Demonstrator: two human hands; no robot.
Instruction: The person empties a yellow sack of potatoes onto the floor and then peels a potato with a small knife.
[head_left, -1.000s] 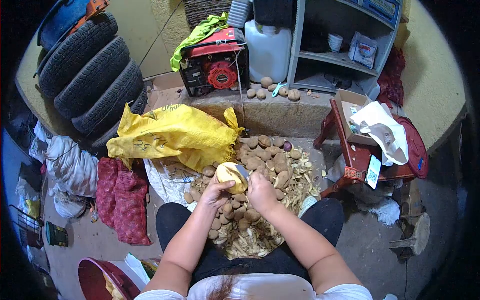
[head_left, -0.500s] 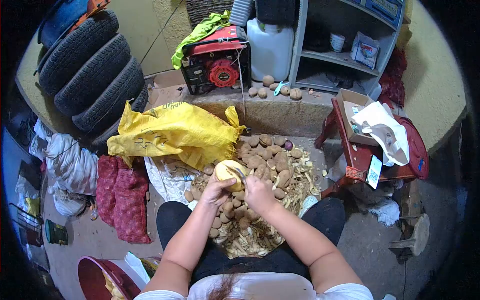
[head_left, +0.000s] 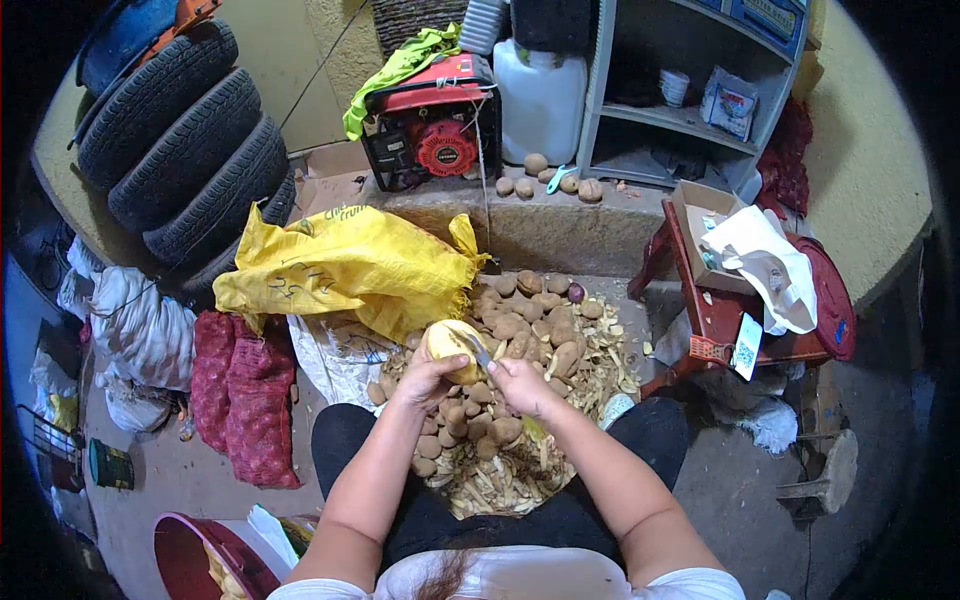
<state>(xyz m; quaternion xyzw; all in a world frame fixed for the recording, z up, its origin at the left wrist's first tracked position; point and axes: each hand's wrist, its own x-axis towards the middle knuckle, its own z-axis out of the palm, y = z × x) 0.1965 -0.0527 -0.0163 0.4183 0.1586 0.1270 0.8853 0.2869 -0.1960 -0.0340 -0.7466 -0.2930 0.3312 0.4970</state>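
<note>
My left hand (head_left: 428,382) is wrapped round a large, mostly peeled potato (head_left: 450,343), pale yellow with a brownish strip on its upper face. Gripped in my right hand (head_left: 522,386) is a knife (head_left: 480,352), its grey blade against the potato's right side; my fingers hide the handle. Below both hands, between my knees, lies a heap of unpeeled brown potatoes (head_left: 508,326). Potato peelings (head_left: 500,482) cover the floor in front of me and along the heap's right side. A small purple onion (head_left: 576,292) sits at the heap's far edge.
A yellow sack (head_left: 350,262) lies behind the heap to the left, near red mesh sacks (head_left: 262,405). At lower left stands a maroon tub (head_left: 180,535) with pale pieces inside. On the right is a red plastic stool (head_left: 722,312) bearing a box. A generator (head_left: 430,135) stands behind.
The knife has shifted slightly on the potato, and its blade now shows more. My right hand has turned and moved a little to the right; the potato has tilted slightly.
</note>
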